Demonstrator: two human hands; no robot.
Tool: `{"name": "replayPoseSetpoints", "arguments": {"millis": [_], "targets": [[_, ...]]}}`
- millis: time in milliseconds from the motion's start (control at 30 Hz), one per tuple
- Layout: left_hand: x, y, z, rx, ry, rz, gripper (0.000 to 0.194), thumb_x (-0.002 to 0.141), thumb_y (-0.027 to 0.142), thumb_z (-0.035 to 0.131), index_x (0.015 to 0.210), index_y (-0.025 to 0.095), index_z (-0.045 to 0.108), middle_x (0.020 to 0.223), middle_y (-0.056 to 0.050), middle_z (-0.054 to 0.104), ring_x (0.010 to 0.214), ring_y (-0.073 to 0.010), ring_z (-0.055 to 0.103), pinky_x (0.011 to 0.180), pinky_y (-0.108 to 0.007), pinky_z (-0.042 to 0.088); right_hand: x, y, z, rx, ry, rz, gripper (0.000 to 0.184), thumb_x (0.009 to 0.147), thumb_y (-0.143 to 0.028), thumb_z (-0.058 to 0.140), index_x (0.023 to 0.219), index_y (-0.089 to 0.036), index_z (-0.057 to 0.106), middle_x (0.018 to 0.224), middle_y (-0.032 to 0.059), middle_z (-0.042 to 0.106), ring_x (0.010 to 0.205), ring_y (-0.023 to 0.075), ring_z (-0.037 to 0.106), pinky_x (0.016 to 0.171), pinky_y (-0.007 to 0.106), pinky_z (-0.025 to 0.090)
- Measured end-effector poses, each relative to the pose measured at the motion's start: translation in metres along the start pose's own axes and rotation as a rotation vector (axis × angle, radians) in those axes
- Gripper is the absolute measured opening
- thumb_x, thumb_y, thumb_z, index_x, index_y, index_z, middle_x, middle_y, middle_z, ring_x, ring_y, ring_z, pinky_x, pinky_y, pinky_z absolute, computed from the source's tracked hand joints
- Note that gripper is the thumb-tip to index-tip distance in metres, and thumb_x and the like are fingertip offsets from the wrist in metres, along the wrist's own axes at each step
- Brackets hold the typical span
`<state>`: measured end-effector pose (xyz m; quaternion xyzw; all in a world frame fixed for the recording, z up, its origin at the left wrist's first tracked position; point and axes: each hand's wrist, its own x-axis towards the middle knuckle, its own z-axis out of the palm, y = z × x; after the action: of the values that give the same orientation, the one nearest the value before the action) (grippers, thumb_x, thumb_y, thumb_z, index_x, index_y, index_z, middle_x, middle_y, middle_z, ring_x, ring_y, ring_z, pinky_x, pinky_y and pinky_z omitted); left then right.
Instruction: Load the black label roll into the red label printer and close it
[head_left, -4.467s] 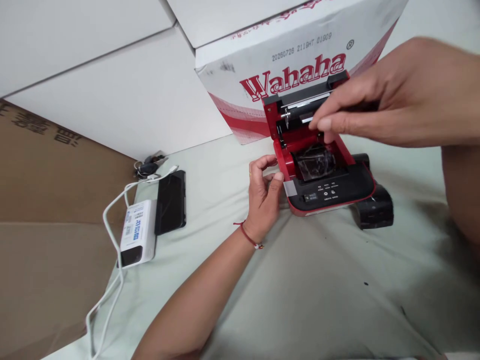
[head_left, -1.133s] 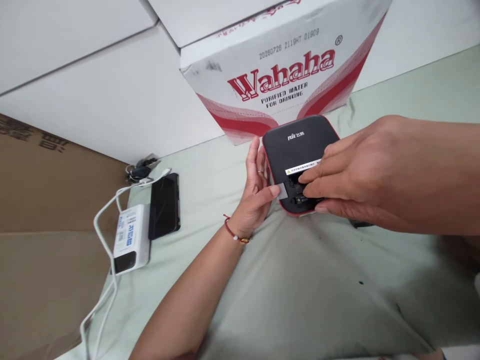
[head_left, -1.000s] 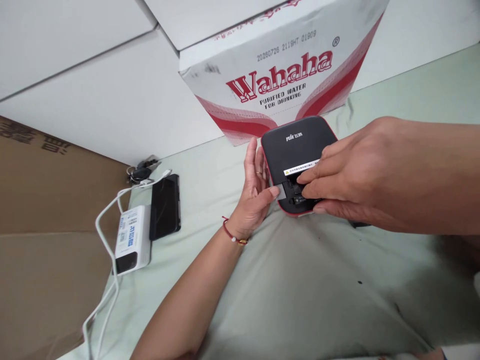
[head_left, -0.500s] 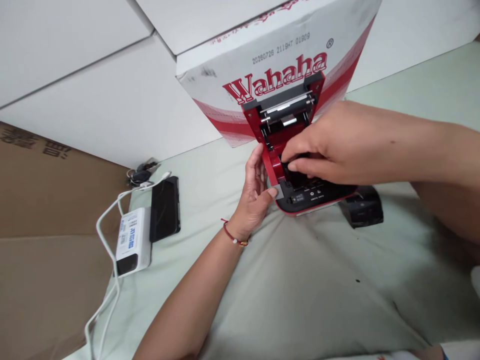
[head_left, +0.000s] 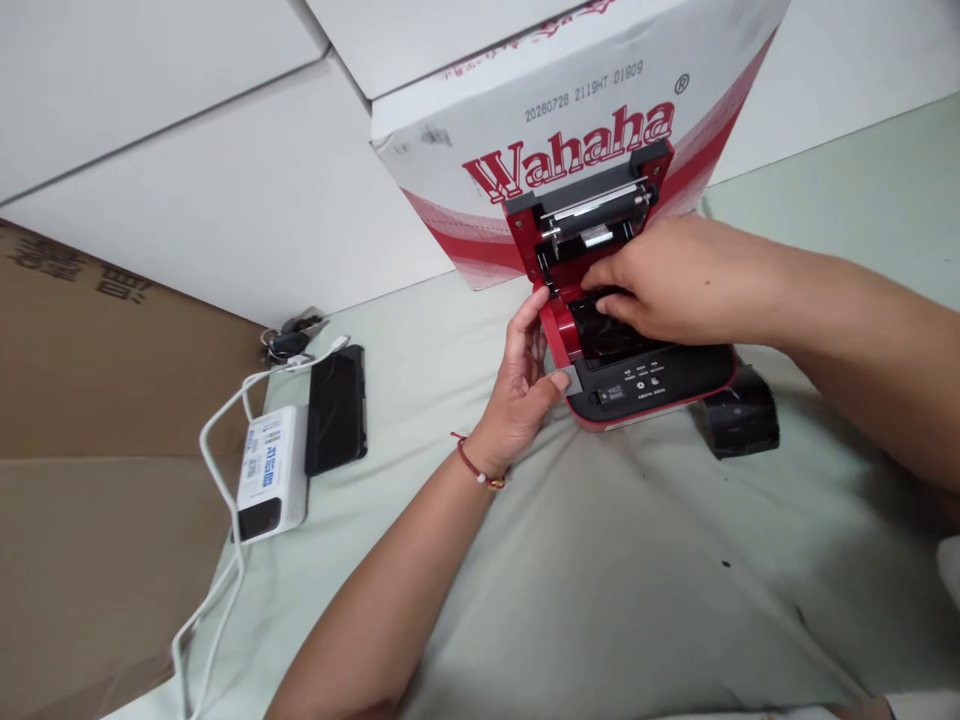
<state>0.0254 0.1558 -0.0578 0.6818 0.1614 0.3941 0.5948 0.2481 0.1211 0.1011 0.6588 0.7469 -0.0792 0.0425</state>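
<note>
A red and black label printer (head_left: 649, 385) stands on the pale green cloth with its lid (head_left: 600, 205) raised, showing a dark roller. My left hand (head_left: 521, 375) grips its left side, fingers along the red wall and thumb on a grey tab at the front corner. My right hand (head_left: 667, 285) reaches into the compartment from the right. Its thumb and forefinger are apart, over a glossy black piece (head_left: 600, 335) inside; the other fingers are hidden. Beside the printer's front right corner lies a curved black piece (head_left: 741, 412).
A white and red carton (head_left: 465, 215) stands right behind the raised lid, against white panels. To the left lie a dark phone (head_left: 336, 408), a white power bank (head_left: 274, 470) with a white cable (head_left: 214, 470), and a small dark bundle. A brown cardboard box (head_left: 112, 460) borders the left.
The view has shifted slightly, so everything sits a little further right. My right thumb and forefinger have spread and moved back in the compartment, uncovering more of the panel. My left hand keeps its hold.
</note>
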Motion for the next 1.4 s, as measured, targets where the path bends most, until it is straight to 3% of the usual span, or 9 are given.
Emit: {"name": "replayPoseSetpoints", "arguments": {"millis": [100,333,467,733,867,1000,1100,1233,1400], "targets": [[0.0,-0.002,0.001,-0.007,-0.007,0.026,0.094,0.097,0.077,0.081,0.176,0.047,0.04,0.189,-0.006,0.046,0.178,-0.0356,0.045,0.146,-0.056,0.043,-0.001,-0.006,-0.002,-0.11,-0.043,0.015,0.037,0.103,-0.03,0.063,0.129,-0.025,0.088,0.11,0.0126,0.083,0.099,0.0317,0.078,0.084,0.039,0.054],[-0.001,-0.012,-0.002,-0.052,-0.068,0.043,0.095,0.1,0.075,0.079,0.179,0.049,0.033,0.196,-0.002,0.032,0.186,-0.0374,0.027,0.153,-0.06,0.025,0.001,-0.016,-0.01,-0.197,-0.193,0.048,0.037,0.103,-0.028,0.067,0.135,-0.021,0.085,0.133,0.0153,0.082,0.114,0.0383,0.079,0.089,0.044,0.06],[-0.002,-0.014,-0.004,-0.072,-0.054,0.03,0.096,0.099,0.075,0.081,0.179,0.048,0.034,0.195,-0.003,0.032,0.186,-0.0387,0.027,0.152,-0.061,0.028,0.001,-0.014,-0.007,-0.185,-0.155,0.042,0.035,0.1,-0.027,0.07,0.13,-0.021,0.086,0.113,0.0163,0.083,0.107,0.037,0.079,0.086,0.042,0.056],[-0.003,-0.009,-0.001,-0.106,-0.045,0.024,0.092,0.1,0.075,0.08,0.177,0.049,0.037,0.192,-0.003,0.038,0.183,-0.0386,0.033,0.152,-0.061,0.029,0.002,-0.004,-0.003,-0.092,-0.112,0.016,0.027,0.096,-0.027,0.075,0.119,-0.025,0.089,0.097,0.0092,0.081,0.094,0.0293,0.076,0.086,0.041,0.054],[-0.001,-0.007,0.002,-0.14,-0.033,0.013,0.09,0.099,0.077,0.08,0.175,0.047,0.041,0.188,-0.004,0.043,0.182,-0.0392,0.036,0.151,-0.062,0.03,0.0,-0.001,0.0,-0.095,-0.084,0.008,0.028,0.097,-0.027,0.075,0.121,-0.027,0.09,0.104,0.0086,0.083,0.096,0.0284,0.075,0.084,0.04,0.052],[-0.001,-0.008,0.005,-0.131,-0.02,0.006,0.088,0.1,0.076,0.079,0.174,0.047,0.042,0.188,-0.003,0.043,0.181,-0.0384,0.037,0.151,-0.063,0.029,0.005,-0.007,-0.002,-0.202,-0.16,0.033,0.041,0.095,-0.032,0.079,0.135,-0.027,0.088,0.11,0.0125,0.084,0.1,0.0328,0.078,0.083,0.041,0.053],[0.0,-0.009,0.007,-0.117,-0.002,0.002,0.088,0.101,0.078,0.076,0.175,0.044,0.041,0.189,-0.005,0.041,0.18,-0.0381,0.037,0.15,-0.062,0.029,0.01,-0.01,-0.004,-0.211,-0.2,0.037,0.038,0.093,-0.028,0.079,0.129,-0.023,0.089,0.107,0.014,0.083,0.096,0.0321,0.077,0.082,0.041,0.053],[0.0,-0.009,0.008,-0.109,0.006,0.019,0.087,0.102,0.076,0.076,0.175,0.044,0.04,0.191,-0.004,0.038,0.181,-0.0372,0.034,0.151,-0.06,0.028,0.01,-0.006,-0.005,-0.113,-0.142,0.04,0.031,0.087,-0.026,0.082,0.117,-0.024,0.09,0.096,0.0099,0.082,0.09,0.028,0.073,0.084,0.041,0.052],[0.001,-0.011,0.007,-0.12,-0.028,0.009,0.086,0.102,0.074,0.076,0.175,0.045,0.04,0.192,-0.004,0.036,0.182,-0.0383,0.032,0.15,-0.062,0.026,0.006,0.004,-0.001,-0.102,-0.156,0.035,0.029,0.09,-0.031,0.079,0.117,-0.029,0.088,0.103,0.0079,0.083,0.089,0.0299,0.073,0.077,0.04,0.049]]}}
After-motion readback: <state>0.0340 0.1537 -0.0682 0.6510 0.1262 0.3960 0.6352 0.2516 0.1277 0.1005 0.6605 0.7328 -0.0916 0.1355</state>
